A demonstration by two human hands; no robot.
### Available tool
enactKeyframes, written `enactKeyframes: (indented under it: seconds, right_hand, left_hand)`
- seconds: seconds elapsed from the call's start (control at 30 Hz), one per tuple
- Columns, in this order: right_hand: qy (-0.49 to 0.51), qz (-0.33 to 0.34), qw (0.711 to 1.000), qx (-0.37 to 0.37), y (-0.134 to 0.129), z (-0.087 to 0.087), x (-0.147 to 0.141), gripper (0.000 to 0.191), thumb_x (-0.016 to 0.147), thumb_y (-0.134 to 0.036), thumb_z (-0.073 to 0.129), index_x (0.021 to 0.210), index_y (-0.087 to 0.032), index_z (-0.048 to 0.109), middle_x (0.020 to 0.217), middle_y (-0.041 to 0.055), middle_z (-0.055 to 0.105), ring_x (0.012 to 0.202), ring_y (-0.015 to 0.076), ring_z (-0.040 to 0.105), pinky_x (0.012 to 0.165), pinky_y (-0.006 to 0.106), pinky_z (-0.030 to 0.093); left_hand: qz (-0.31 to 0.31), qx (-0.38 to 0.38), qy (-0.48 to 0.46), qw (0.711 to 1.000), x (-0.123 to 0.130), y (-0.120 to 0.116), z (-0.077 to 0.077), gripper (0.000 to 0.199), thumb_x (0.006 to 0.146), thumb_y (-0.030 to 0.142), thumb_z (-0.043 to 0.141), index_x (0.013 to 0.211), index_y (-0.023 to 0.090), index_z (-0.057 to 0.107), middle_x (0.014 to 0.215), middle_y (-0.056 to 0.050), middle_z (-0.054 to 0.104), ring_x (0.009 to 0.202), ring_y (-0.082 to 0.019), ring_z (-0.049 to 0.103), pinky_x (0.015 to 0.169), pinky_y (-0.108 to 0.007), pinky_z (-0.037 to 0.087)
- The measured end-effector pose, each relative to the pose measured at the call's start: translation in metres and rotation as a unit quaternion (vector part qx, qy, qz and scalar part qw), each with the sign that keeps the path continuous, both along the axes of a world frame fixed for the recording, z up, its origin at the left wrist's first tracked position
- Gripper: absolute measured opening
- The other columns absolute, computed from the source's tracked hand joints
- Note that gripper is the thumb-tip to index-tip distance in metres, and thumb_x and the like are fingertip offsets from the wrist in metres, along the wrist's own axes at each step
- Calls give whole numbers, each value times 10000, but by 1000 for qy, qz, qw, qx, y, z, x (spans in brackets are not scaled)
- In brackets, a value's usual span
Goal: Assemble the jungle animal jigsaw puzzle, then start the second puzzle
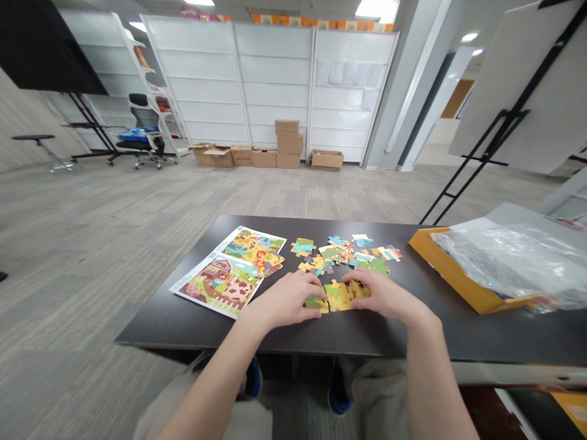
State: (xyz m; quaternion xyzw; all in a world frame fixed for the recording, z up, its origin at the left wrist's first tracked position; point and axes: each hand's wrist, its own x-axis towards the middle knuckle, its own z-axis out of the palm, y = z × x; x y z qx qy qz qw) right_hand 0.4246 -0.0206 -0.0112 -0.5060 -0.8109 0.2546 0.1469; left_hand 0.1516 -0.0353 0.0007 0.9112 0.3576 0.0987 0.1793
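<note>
My left hand (293,299) is lying low over the black table (183,324), partly closed, its fingers curling over the far side of a green-and-yellow puzzle piece (315,303) and its thumb pressing in at the near side. My right hand (383,294) is also partly closed, its thumb and fingers spanning a mostly yellow puzzle piece (357,289) and partly covering it. Between the two, a yellow middle piece (338,296) is lying flat; a thin dark gap is showing between it and the piece under my left hand, while on the other side I cannot tell whether the tabs are fully locking. Beyond my hands, a cluster of loose pieces (337,252) is spreading over the table, some overlapping, and a green-and-blue piece (303,247) is sitting just beside it to the left. To my left, a picture sheet (229,275) is lying at a slant, showing animals in its upper scene and a barn and spotted cow in its lower one. To my right, an open yellow box (452,275) is holding crumpled clear plastic (513,256), which is spilling over its edge
</note>
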Motion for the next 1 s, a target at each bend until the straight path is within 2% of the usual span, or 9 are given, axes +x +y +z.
enactKeyframes:
  seconds: [0.2,0.37,0.5,0.6,0.73,1.0]
  right_hand:
    - [-8,-9,1000,-6,-2,2,8,500,697,-177,729,1194,-232,717,1260,83,703,1189,290,638,1078,454,470]
    - [-20,-17,1000,11,-3,3,13,564,661,-92,667,1207,-223,715,1231,85,714,1135,276,666,1044,412,500]
    - [8,-10,999,44,-4,4,3,422,741,-189,722,1159,-245,725,1237,73,712,1167,278,650,1066,427,483]
    - [35,28,998,52,-3,3,-15,313,804,-252,740,1117,-247,731,1224,70,715,1182,269,642,1079,431,472]
    - [39,58,997,33,-2,-1,-32,328,779,-231,789,1104,-236,742,1244,72,700,1213,265,619,1102,414,453]
    - [9,42,999,4,-6,7,-33,293,767,-186,778,1058,-221,761,1200,86,685,1101,255,655,1034,398,492]
  left_hand:
    - [0,6,3,1000,-3,1,-1,245,887,352,722,1120,297,771,1282,-48,682,1168,-279,627,1014,-400,475]
    - [5,-3,-15,1000,-4,1,-1,296,858,325,746,1147,261,744,1274,-50,694,1164,-272,632,1036,-394,472]
    - [4,-5,-28,1000,-4,2,-2,304,854,319,747,1149,252,716,1236,-48,711,1162,-263,633,1040,-385,469]
    - [7,-6,-29,1000,-4,2,-2,303,852,319,749,1143,250,702,1212,-45,716,1153,-260,634,1025,-375,477]
    - [9,-2,-27,1000,-3,2,-2,286,866,308,738,1144,245,705,1236,-47,707,1167,-258,626,1039,-371,473]
    - [9,14,2,1000,0,0,0,286,900,303,701,1180,259,742,1298,-50,684,1193,-270,618,1038,-389,486]
